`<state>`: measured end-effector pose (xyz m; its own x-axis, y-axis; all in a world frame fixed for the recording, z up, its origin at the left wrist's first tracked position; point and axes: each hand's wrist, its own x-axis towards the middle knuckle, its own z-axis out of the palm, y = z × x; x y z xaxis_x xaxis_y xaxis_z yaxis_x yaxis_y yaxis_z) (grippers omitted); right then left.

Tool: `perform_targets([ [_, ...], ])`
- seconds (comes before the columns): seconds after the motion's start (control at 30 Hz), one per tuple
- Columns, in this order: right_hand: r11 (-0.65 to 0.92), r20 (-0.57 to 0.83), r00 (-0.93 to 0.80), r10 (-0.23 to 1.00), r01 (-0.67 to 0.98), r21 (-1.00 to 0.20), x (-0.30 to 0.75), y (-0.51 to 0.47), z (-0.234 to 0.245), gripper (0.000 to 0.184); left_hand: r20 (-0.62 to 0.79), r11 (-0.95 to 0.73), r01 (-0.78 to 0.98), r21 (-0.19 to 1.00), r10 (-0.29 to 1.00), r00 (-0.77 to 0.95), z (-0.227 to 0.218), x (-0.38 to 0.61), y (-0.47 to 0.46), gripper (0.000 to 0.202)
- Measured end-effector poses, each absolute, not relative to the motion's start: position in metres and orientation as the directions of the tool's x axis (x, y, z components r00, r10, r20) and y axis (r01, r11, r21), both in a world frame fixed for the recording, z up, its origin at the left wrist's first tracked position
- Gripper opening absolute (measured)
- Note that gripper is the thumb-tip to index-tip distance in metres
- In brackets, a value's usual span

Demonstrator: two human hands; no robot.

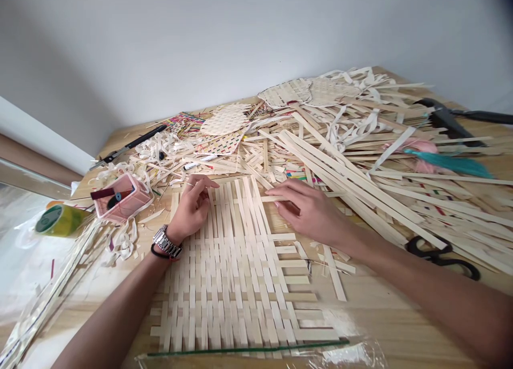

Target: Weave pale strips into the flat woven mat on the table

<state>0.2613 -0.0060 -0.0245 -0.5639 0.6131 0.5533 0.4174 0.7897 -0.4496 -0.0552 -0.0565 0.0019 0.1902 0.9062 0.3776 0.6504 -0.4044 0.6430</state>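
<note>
**Wooden bench (385,326) with a woven mat (228,283) between the hands**

A white wall (200,48) rises behind the bench, which is heaped with loose pale strips (360,182) and scraps. The woven mat lies flat in front of the person, its unwoven strip ends reaching toward the far side of the bench. The left hand (192,208) rests on those ends, its fingers loosely curled and holding nothing visible. The right hand (308,211) is near it at the mat's far right corner, with fingers and thumb closed on a single strip (276,198) that lies across the ends. A pink plastic box (122,198) and a roll of tape (60,219) sit off to the left, while black-handled scissors (441,256) lie beyond the right forearm.
</note>
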Motion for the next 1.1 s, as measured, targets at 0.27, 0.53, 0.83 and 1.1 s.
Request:
perform_targets([
  [0.27, 0.784, 0.53, -0.58, 0.618, 0.403, -0.473, 0.2621, -0.0053, -0.0218, 0.024, 0.37, -0.407, 0.648, 0.643, 0.907, 0.202, 0.0034, -0.0547, -0.0565, 0.045],
  [0.53, 0.796, 0.54, -0.588, 0.603, 0.392, -0.462, 0.262, -0.0054, -0.0222, 0.022, 0.367, -0.409, 0.641, 0.65, 0.907, 0.207, 0.0039, -0.0543, -0.0565, 0.045],
  [0.83, 0.784, 0.523, -0.59, 0.615, 0.385, -0.487, 0.2623, -0.0042, -0.0224, 0.026, 0.385, -0.407, 0.685, 0.604, 0.902, 0.197, 0.0026, -0.0548, -0.0556, 0.046],
  [1.1, 0.768, 0.498, -0.592, 0.633, 0.398, -0.502, 0.2626, -0.0043, -0.0235, 0.024, 0.401, -0.363, 0.746, 0.559, 0.905, 0.139, 0.0003, -0.0547, -0.0548, 0.035],
])
